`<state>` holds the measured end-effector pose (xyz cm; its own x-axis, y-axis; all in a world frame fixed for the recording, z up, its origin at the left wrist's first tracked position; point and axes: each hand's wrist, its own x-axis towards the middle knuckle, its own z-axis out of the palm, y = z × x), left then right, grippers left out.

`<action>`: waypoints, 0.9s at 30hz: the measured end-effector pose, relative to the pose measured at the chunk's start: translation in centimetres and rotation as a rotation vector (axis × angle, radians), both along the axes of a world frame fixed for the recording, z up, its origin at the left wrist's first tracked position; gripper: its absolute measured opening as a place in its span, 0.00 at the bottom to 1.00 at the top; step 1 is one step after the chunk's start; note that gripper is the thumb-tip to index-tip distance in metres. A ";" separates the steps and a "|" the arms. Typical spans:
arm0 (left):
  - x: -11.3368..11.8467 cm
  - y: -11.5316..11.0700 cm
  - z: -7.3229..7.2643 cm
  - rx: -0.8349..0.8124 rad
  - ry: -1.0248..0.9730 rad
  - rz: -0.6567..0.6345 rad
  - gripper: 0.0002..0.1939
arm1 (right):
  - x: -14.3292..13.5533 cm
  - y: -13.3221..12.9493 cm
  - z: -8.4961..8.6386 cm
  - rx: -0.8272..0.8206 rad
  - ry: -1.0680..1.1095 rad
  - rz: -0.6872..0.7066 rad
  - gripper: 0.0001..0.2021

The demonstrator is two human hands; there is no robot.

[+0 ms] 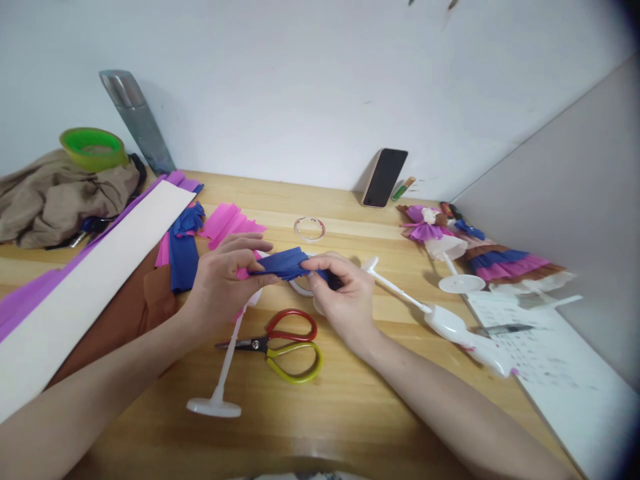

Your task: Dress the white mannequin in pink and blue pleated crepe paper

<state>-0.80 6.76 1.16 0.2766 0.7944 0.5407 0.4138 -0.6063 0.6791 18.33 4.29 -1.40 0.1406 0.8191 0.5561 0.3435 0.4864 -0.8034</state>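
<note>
Between my two hands is a gathered strip of blue crepe paper [283, 264], its folds bunched together. My left hand [227, 273] pinches its left end between thumb and fingers, with a bit of pink paper showing beside them. At the other end, my right hand [343, 290] grips the paper near a darker blue part. Below my hands, scissors [257, 344] with one red and one yellow handle lie on the table. A white stand [225, 367] on a round base lies just left of them, its upper part partly hidden by my hands.
On the left lie a long white board [100, 293], brown paper [113, 320] and pink paper [230, 223]. A white doll-like form [465, 337] rests at right near layered paper dresses [515, 260]. A phone [384, 177] leans on the wall; a bracelet [309, 229] lies mid-table.
</note>
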 end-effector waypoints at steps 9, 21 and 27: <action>-1.4 1.4 -0.1 -0.143 0.096 0.117 0.47 | 0.9 0.5 0.4 0.081 0.001 -0.089 0.09; 1.1 -0.6 0.2 -0.714 -0.575 -0.225 0.25 | 0.6 0.0 0.8 0.083 -0.041 -0.042 0.09; 1.1 -1.2 0.1 -0.492 -0.419 -0.057 0.11 | 0.6 0.1 0.6 0.066 -0.043 -0.025 0.09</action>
<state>0.27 5.59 1.24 0.1699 0.9673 0.1886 0.0297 -0.1963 0.9801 18.95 4.37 -0.80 0.1359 0.7771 0.6145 0.3896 0.5284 -0.7543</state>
